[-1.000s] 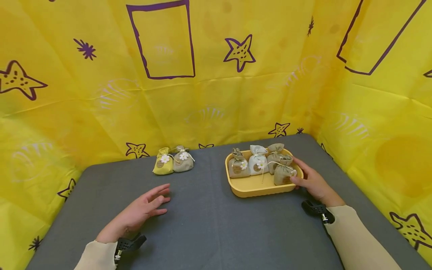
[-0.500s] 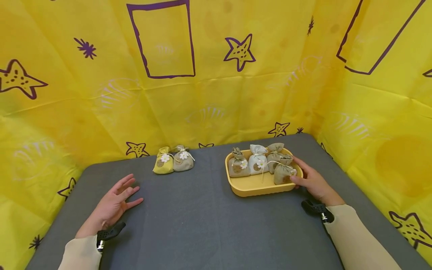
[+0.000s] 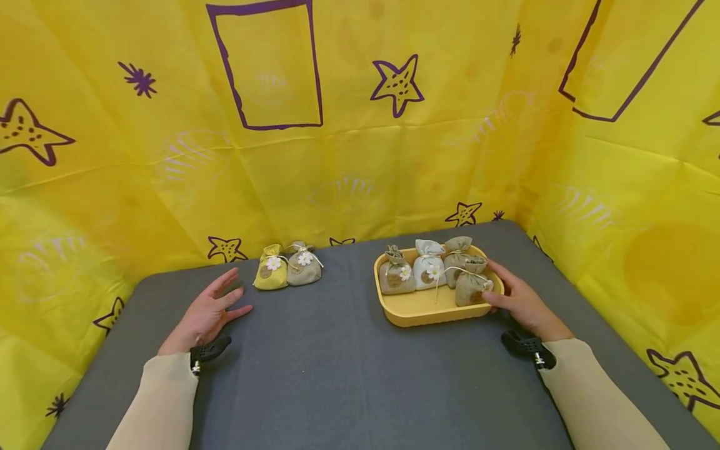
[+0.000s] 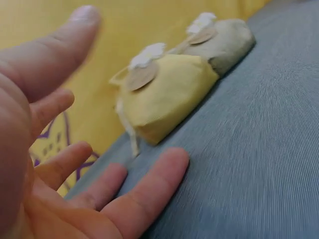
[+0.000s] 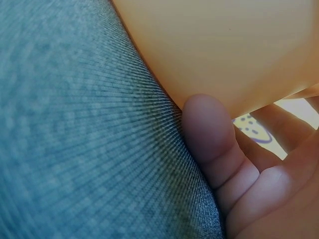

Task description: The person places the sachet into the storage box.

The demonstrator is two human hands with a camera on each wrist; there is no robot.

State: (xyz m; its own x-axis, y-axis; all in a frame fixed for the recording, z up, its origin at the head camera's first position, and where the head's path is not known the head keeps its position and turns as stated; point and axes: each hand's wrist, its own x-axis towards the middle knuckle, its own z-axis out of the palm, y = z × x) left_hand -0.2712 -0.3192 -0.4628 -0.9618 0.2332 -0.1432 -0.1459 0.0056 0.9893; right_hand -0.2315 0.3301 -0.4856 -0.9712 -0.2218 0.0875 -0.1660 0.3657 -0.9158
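Pouches (image 3: 432, 273) in tray (image 3: 419, 309) (right) — pair (image 3: 288, 272) left

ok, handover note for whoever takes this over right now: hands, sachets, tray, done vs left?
Left hand: open, fingers spread, holds nothing, just short of the yellow sachet.
Right hand: grips the right end of the yellow tray, thumb by the nearest sachet.
Things: four sachets stand in the tray. The yellow sachet and a grey sachet lie side by side, touching, on the grey table near the back wall.
Done: four in the tray.
Left, as it looks: the two loose sachets, probably the yellow one first.
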